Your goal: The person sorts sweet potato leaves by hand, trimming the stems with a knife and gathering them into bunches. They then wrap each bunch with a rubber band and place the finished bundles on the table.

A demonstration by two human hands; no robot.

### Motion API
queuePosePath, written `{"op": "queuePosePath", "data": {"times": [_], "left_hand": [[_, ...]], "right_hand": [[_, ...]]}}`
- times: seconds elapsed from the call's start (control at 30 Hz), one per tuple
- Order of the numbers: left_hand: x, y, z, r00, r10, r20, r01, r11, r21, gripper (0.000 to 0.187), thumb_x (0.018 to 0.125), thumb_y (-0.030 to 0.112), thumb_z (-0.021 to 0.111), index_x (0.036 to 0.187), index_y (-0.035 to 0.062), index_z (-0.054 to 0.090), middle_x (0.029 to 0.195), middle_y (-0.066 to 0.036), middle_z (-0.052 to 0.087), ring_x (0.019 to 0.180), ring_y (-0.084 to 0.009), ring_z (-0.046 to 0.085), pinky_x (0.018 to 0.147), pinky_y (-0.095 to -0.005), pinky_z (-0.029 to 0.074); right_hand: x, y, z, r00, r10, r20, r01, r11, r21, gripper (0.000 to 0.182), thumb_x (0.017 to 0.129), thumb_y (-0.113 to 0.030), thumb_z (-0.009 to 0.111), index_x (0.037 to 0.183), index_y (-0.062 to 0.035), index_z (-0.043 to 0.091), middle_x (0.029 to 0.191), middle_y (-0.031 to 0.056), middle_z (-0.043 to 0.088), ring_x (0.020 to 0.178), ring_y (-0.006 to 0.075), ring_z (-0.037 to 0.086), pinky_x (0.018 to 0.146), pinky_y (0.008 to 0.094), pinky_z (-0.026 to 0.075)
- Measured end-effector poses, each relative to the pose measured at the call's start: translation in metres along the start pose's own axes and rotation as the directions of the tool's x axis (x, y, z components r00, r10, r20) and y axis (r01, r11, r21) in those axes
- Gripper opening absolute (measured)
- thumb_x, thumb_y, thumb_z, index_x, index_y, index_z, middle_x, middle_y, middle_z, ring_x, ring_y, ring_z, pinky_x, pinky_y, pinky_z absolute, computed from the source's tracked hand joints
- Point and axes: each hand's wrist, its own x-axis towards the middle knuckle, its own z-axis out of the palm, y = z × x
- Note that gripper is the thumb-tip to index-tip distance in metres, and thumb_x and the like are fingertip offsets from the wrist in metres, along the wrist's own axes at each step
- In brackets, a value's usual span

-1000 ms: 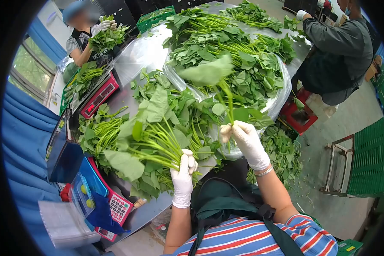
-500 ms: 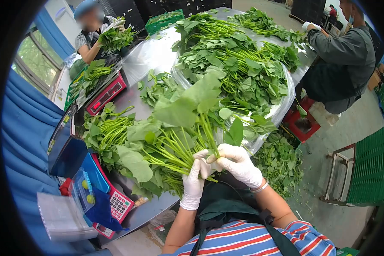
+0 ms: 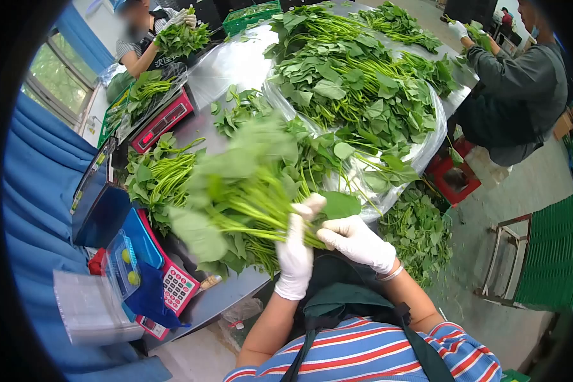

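A long steel table (image 3: 235,63) runs from 7 o'clock toward 1 o'clock across the view. Its far half carries a large heap of leafy greens (image 3: 356,83) lying on a clear plastic sheet (image 3: 430,137) whose edge hangs over the table at 3 o'clock of the heap. At 9 o'clock a blue curtain (image 3: 38,191) fills the frame edge. A co-worker in a grey top (image 3: 516,89) sits at 2 o'clock beside the table; a second co-worker (image 3: 140,51) at 11 o'clock holds a bunch of leaves. Fallen leaves (image 3: 417,232) litter the floor at 3 o'clock of the hands, near a green crate rack (image 3: 554,254) farther toward 3 o'clock. A smaller pile of cut greens (image 3: 159,178) lies at 9 o'clock of centre, just beside a red weighing scale (image 3: 162,121) at 10 o'clock and a red-and-blue scale with keypad (image 3: 172,286) at 7 o'clock. At centre, the bundle of greens (image 3: 242,191) is held above the near table edge, leaves fanning toward 10 o'clock and blurred by motion. The left hand (image 3: 296,254), in a white glove, is closed around the bundle's stems from below. The right hand (image 3: 356,243), also gloved, is curled against the stem ends at 3 o'clock of the left hand, touching it; fingers appear closed on the stems.
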Motion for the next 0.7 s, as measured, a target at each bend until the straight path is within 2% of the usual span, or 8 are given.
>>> {"op": "queuePosePath", "data": {"times": [0.07,0.1,0.17,0.23,0.4,0.43,0.57,0.7], "left_hand": [[0.011,0.025,0.005,0.927,-0.082,-0.367,0.029,0.989,-0.146,0.021,0.099,0.024,0.037,0.098,0.0073,0.049,0.093,-0.011,0.060,0.092,-0.0211,0.057,0.093,-0.0388,0.042],[0.017,0.030,-0.005,0.967,0.034,-0.253,-0.089,0.974,-0.207,0.017,0.099,0.023,0.038,0.094,0.0091,0.047,0.072,-0.002,0.047,0.067,-0.0142,0.047,0.075,-0.0302,0.043],[0.019,0.036,-0.027,0.985,0.138,-0.106,-0.159,0.961,-0.227,0.020,0.098,0.027,0.042,0.099,0.0087,0.048,0.068,0.001,0.043,0.060,-0.0112,0.041,0.062,-0.0272,0.039],[0.016,0.037,-0.028,0.989,0.109,-0.099,-0.130,0.961,-0.243,0.020,0.097,0.028,0.042,0.099,0.0089,0.048,0.066,0.002,0.038,0.058,-0.0100,0.035,0.059,-0.0263,0.035],[0.008,0.028,-0.014,0.997,0.027,-0.076,-0.048,0.956,-0.288,0.018,0.098,0.026,0.042,0.097,0.0097,0.048,0.063,0.005,0.028,0.053,-0.0071,0.027,0.054,-0.0241,0.030],[0.007,0.029,-0.013,0.997,0.025,-0.071,-0.044,0.957,-0.287,0.018,0.098,0.026,0.042,0.097,0.0097,0.048,0.063,0.005,0.028,0.053,-0.0071,0.027,0.054,-0.0241,0.030],[-0.001,0.031,-0.019,0.999,-0.025,-0.021,0.020,0.971,-0.239,0.019,0.097,0.027,0.043,0.097,0.0094,0.050,0.058,0.006,0.027,0.049,-0.0067,0.025,0.051,-0.0240,0.029],[-0.002,0.021,-0.020,0.996,-0.079,-0.030,0.069,0.969,-0.238,0.019,0.097,0.028,0.042,0.095,0.0095,0.048,0.057,0.005,0.028,0.050,-0.0078,0.026,0.051,-0.0245,0.028]], "right_hand": [[-0.012,-0.013,-0.016,1.000,0.019,0.012,-0.012,0.918,-0.396,0.032,0.090,-0.031,0.051,0.076,-0.0037,0.060,0.060,0.0079,0.054,0.053,0.0172,0.050,0.054,0.0293,0.042],[-0.025,-0.026,-0.027,0.997,0.065,-0.038,-0.076,0.867,-0.492,0.033,0.088,-0.035,0.053,0.078,-0.0049,0.063,0.066,0.0134,0.060,0.060,0.0256,0.059,0.058,0.0324,0.046],[-0.046,-0.023,-0.051,0.986,0.033,-0.165,-0.138,0.717,-0.683,0.033,0.086,-0.036,0.054,0.081,-0.0058,0.065,0.071,0.0144,0.063,0.069,0.0277,0.063,0.062,0.0339,0.048],[-0.052,-0.026,-0.063,0.943,0.021,-0.333,-0.272,0.625,-0.731,0.030,0.085,-0.034,0.055,0.084,-0.0062,0.066,0.077,0.0153,0.064,0.074,0.0299,0.063,0.066,0.0361,0.049],[0.007,0.010,-0.040,0.904,-0.271,-0.331,0.000,0.773,-0.635,0.024,0.082,-0.030,0.060,0.079,-0.0062,0.063,0.072,0.0141,0.062,0.069,0.0319,0.061,0.062,0.0367,0.048],[0.020,0.022,-0.031,0.839,-0.372,-0.398,-0.020,0.709,-0.705,0.025,0.083,-0.030,0.059,0.076,-0.0055,0.062,0.070,0.0139,0.061,0.068,0.0320,0.061,0.062,0.0369,0.048],[0.030,0.024,-0.028,0.712,-0.208,-0.670,-0.340,0.734,-0.589,0.044,0.073,-0.041,0.068,0.093,-0.0044,0.055,0.083,0.0140,0.062,0.072,0.0319,0.062,0.065,0.0393,0.048],[0.033,0.084,-0.042,0.817,-0.300,-0.492,-0.181,0.676,-0.714,0.055,0.073,-0.044,0.068,0.105,-0.0030,0.051,0.098,0.0184,0.060,0.085,0.0326,0.060,0.073,0.0366,0.048]]}}
